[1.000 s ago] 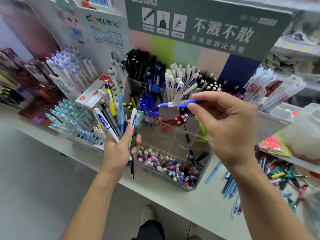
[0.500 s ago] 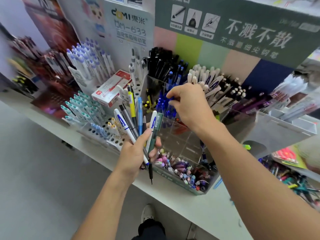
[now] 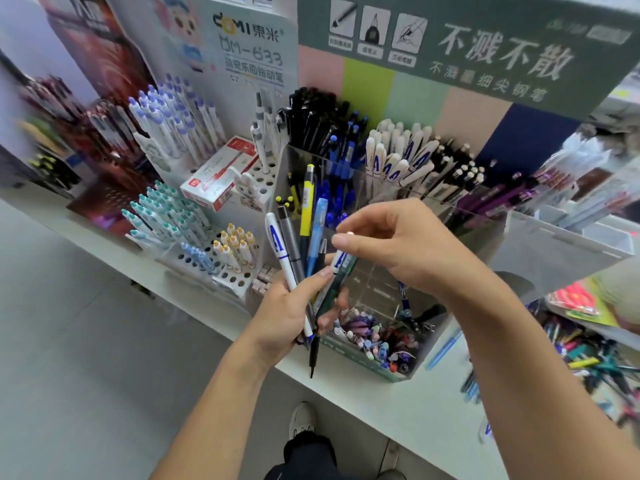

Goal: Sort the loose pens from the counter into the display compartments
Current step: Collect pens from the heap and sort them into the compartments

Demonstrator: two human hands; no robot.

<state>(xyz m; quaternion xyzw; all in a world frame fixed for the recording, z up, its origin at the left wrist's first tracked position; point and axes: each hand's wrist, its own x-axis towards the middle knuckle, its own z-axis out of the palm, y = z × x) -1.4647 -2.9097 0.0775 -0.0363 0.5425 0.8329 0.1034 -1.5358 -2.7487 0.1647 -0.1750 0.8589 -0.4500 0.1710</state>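
Above the clear display [image 3: 388,299] | left hand [image 3: 287,317] grips pen bundle [image 3: 304,244] | right hand [image 3: 398,244] pinches white pen [image 3: 341,259]: draw it straight out, matching white-pen compartment [image 3: 398,161].

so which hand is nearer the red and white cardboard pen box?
Left. The left hand grips the pen bundle below and right of the red and white cardboard pen box; the right hand, at a white pen's cap, sits farther right.

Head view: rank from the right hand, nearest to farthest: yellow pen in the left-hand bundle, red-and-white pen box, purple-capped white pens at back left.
1. yellow pen: just left of the right hand, standing up in the bundle that the left hand holds.
2. red-and-white pen box: farther left, lying on the white peg rack.
3. purple-capped white pens: farthest, back left.
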